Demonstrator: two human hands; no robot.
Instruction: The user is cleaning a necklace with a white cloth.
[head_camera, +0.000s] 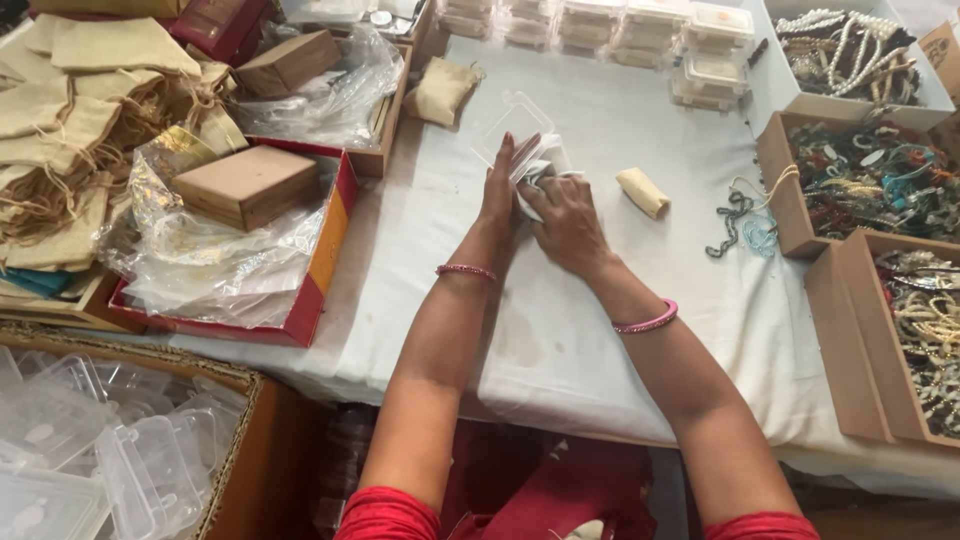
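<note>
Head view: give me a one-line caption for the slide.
Both hands, left hand and right hand, press white paper by a clear plastic box on a white table cloth, jewellery boxes alongside.

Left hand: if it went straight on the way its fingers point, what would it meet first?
Probably the clear plastic box just beyond the left hand; its fingertips already reach the box's near edge, though actual contact is unclear.

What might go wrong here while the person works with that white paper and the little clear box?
The open clear plastic box lies just beyond the left hand and could be nudged away. The right hand presses the white paper, which might crease. The loose bead strand near the cardboard trays could perhaps snag.
</note>
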